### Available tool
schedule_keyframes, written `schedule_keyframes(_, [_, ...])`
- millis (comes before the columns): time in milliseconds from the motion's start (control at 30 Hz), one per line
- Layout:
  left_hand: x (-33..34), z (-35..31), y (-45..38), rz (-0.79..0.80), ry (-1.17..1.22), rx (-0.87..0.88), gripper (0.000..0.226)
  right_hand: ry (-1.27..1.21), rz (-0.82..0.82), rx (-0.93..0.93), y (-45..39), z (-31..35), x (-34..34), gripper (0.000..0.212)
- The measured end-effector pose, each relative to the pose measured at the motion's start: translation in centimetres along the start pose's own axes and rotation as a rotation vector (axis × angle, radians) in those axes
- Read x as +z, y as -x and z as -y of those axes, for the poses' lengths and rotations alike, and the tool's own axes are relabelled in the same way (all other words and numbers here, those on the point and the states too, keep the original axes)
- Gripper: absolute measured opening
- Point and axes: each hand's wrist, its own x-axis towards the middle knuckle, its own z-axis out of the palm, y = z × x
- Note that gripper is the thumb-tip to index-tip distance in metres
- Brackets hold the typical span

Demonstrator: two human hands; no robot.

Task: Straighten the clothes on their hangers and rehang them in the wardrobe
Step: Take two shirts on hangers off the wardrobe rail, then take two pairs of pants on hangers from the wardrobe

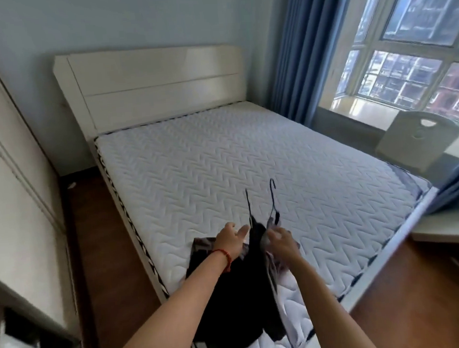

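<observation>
Hands: left hand (230,237) spread, right hand (281,237) on clothes (241,303), mattress (222,160)

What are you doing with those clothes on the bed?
A person is sorting clothes at the near corner of a bare mattress. A dark garment lies there with two hanger hooks sticking up. The left hand, with a red bracelet on its wrist, is open over the dark cloth. The right hand touches a lighter garment. Nothing is back in the wardrobe yet.
</observation>
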Motion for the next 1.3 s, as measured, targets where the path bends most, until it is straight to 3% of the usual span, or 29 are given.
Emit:
schedule_keyframes(67, [-1.4, 1.4, 0.2, 0.019, -0.057, 0.005, 0.058, 0.116, 0.072, 0.030, -0.7, 0.0, 1.2, 0.027])
schedule_keyframes(233, [-9.4, 6.9, 3.1, -0.092, -0.190, -0.042, 0.042, 0.219, 0.223, -0.066, 2.4, 6.6, 6.0, 0.035])
schedule_keyframes(367, [-18.5, 9.8, 7.1, -0.403, -0.227, -0.118, 0.040, 0.231, 0.376, -0.256, 4.7, 13.2, 13.4, 0.033])
schedule_keyframes(533, [-28.9, 10.7, 14.9, -0.839, -0.226, -0.184, 0.037, 0.168, 0.657, -0.633, 11.7, 22.3, 22.9, 0.028])
schedule_keyframes(767, [-39.2, 7.7, 24.6, -1.331, -0.399, -0.230, 0.040, -0.045, 1.025, -1.049, 22.5, 35.1, 32.8, 0.021])
schedule_keyframes(933, [-44.6, 3.2, 29.0, -1.657, -0.592, -0.229, 0.041, -0.245, 1.226, -1.282, 29.3, 44.2, 35.4, 0.022])
schedule_keyframes(1133, [-47.8, -2.7, 33.8, -1.910, -0.900, -0.318, 0.046, -0.438, 1.457, -1.430, 37.4, 51.9, 36.6, 0.026])
schedule_keyframes(1300, [-49.1, -5.8, 38.8, -2.110, -1.075, -0.461, 0.035, -0.457, 1.595, -1.488, 43.8, 56.2, 35.7, 0.030])
